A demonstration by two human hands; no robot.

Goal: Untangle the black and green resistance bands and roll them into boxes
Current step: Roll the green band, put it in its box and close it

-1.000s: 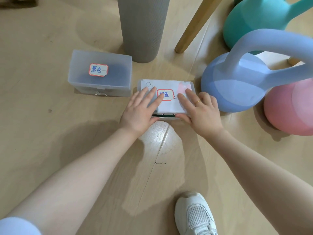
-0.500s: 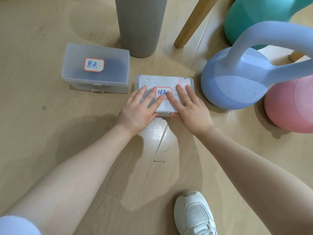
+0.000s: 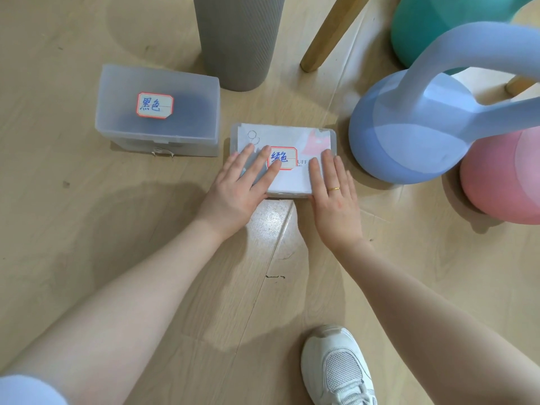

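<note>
Now, floor [image 3: 87,229]: pale wood-look boards, one glossy patch just before the hands, a small dark scuff nearer the viewer. Blue kettlebell [image 3: 415,133], largest item, stands right of centre, its handle arching toward the camera; a teal one [image 3: 423,27] behind it, a pink one [image 3: 502,176] at the right edge. Grey roller [image 3: 238,39] upright at top centre, with a wooden leg [image 3: 330,36] slanting beside it. Black-label box [image 3: 157,112]: frosted, lid on, a dark mass showing through, presumably the black band; well left of the kettlebells. Green-label box [image 3: 292,135]: smaller, lid on, just right of the first, near the blue kettlebell; the green band is not visible and is presumably inside. Left hand [image 3: 236,188] and right hand [image 3: 333,197]: both flat, fingers straight, pressing the lid, gripping nothing; a ring on the right. Change against the frames of a second ago: a dark gap showed along the front edge under the lid, and the hands lay closer together over the label; at present the front edge looks flush and the hands sit apart toward the lid's two ends. Judgement: the lid appears pressed home, so both bands seem boxed and the task looks close to finished; whether a latch has caught cannot be told. White shoe [image 3: 336,372] at the bottom edge.
</note>
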